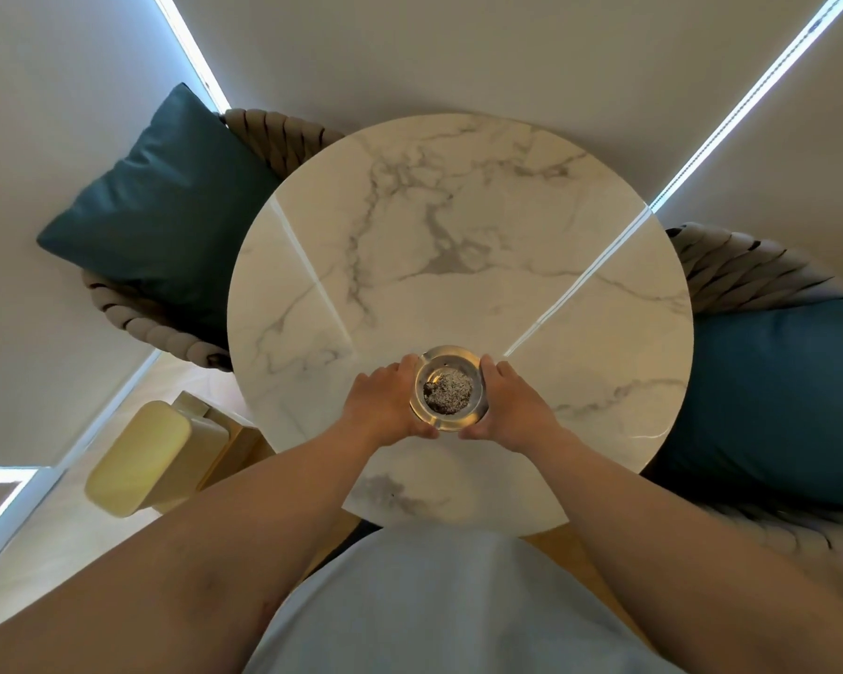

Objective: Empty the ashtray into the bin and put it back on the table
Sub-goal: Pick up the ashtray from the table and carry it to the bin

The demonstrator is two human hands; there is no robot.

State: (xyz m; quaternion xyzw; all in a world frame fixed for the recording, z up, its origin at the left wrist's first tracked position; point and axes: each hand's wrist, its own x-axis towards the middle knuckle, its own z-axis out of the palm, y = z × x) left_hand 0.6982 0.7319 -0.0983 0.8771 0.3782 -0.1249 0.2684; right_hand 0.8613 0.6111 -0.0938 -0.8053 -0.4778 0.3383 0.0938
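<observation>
Ashtray (448, 391), full of ash, sits on the marble bench (458, 235); left hand (383, 406) and right hand (514, 406) clasp its rim, best lifted level toward the bin (140, 459) left of the bench.

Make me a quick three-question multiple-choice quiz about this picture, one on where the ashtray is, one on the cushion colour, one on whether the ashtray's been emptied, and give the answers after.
1. Where is the ashtray?
A. On the floor by a chair
B. Over the near part of the round marble table, between both hands
C. On a cushion

2. What colour are the two cushions, one on the left and one on the right?
A. Dark teal
B. Red
C. White

3. What state is the ashtray in?
A. Empty and clean
B. Turned upside down
C. Upright with grey ash inside

Answers:
1 B: the left hand and right hand cup it on either side, above the table's near part.
2 A: both cushions are dark teal.
3 C: a grey ash heap fills its bowl.
</observation>
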